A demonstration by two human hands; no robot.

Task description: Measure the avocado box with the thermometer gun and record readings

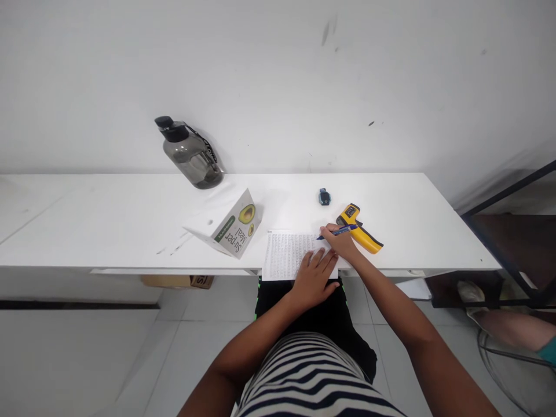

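A sheet of paper (280, 258) covered in rows of handwriting lies at the front edge of the white table, its lower edge sticking out past it. My left hand (313, 277) rests flat on the sheet with fingers spread. In my right hand (343, 243) is a blue pen (345, 229), gripped between the fingers, its tip at the upper right of the sheet. Just beyond that hand lies a yellow and black infrared thermometer (365, 234). A small dark smartwatch-like device (324, 197) sits farther back.
A folded card (234, 229) with avocado pictures stands left of the paper. Behind it, a grey transparent bottle (191, 156) stands near the wall. Below the table is a cardboard box (178, 281). At right are a dark-framed rack (512, 231) and part of another person's arm or leg (512, 329).
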